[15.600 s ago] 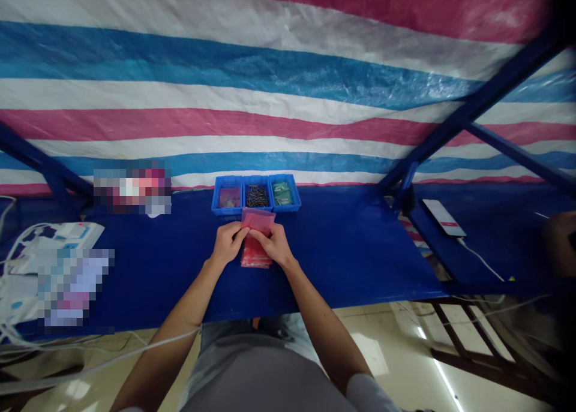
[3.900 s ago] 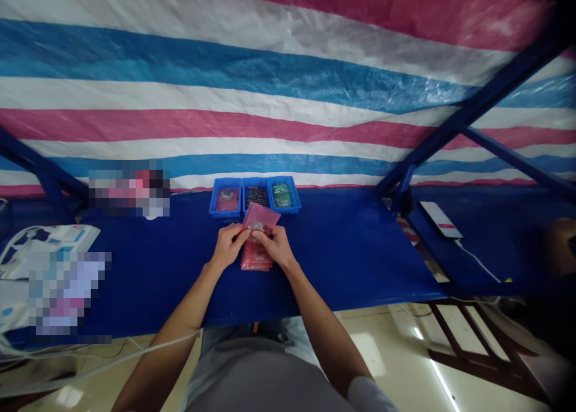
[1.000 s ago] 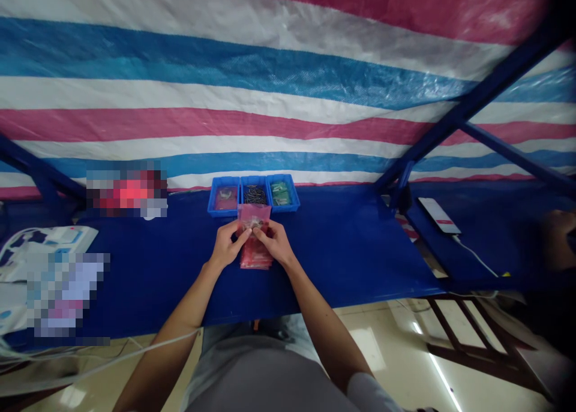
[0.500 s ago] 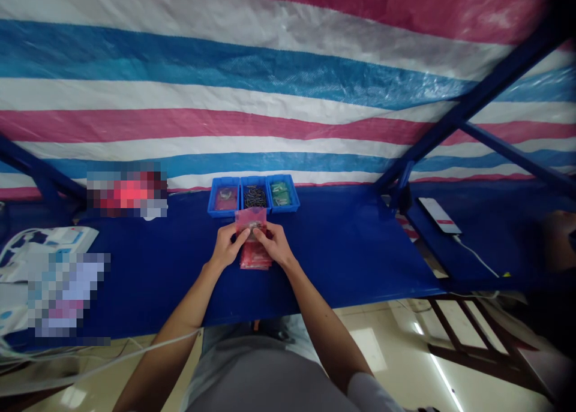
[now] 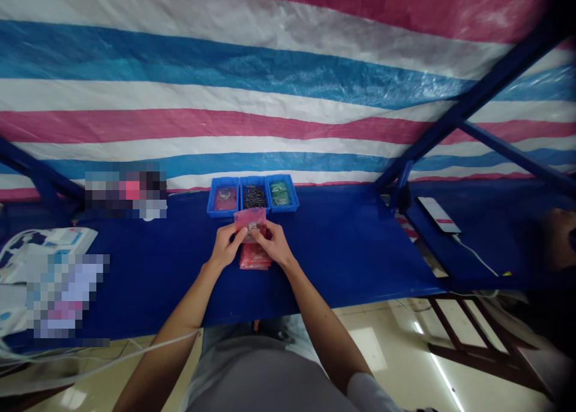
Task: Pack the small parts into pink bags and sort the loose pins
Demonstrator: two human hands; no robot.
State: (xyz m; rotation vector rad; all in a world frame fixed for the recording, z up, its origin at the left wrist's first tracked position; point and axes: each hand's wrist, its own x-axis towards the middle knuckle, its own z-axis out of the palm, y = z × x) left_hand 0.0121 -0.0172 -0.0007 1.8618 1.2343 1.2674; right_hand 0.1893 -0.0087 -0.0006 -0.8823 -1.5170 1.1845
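Observation:
Between my two hands is a clear pink plastic bag (image 5: 250, 217) with small metal-looking pieces showing through it. My left hand (image 5: 226, 245) grips its left side, thumb on top. From the right, my right hand (image 5: 275, 243) pinches the same bag, its thumb beside the left one. Just below, a stack of similar pink bags (image 5: 255, 257) lies on the blue table. Beyond the hands stand three joined blue bins: the left bin (image 5: 209, 204) with pink bags, the middle bin (image 5: 255, 179) with dark screw-like pieces, the right bin (image 5: 294, 202) with green bags.
A phone (image 5: 440, 214) with a white cable lies on the table to the right, near another person's hand (image 5: 562, 238). White printed packaging (image 5: 67, 239) and blurred-out items sit at the left. A blue metal frame (image 5: 432, 139) and striped sheeting (image 5: 270, 121) rise behind.
My thumbs have shifted slightly on the pink bag, which both hands still hold in nearly the same place. The bins and the stack have not moved.

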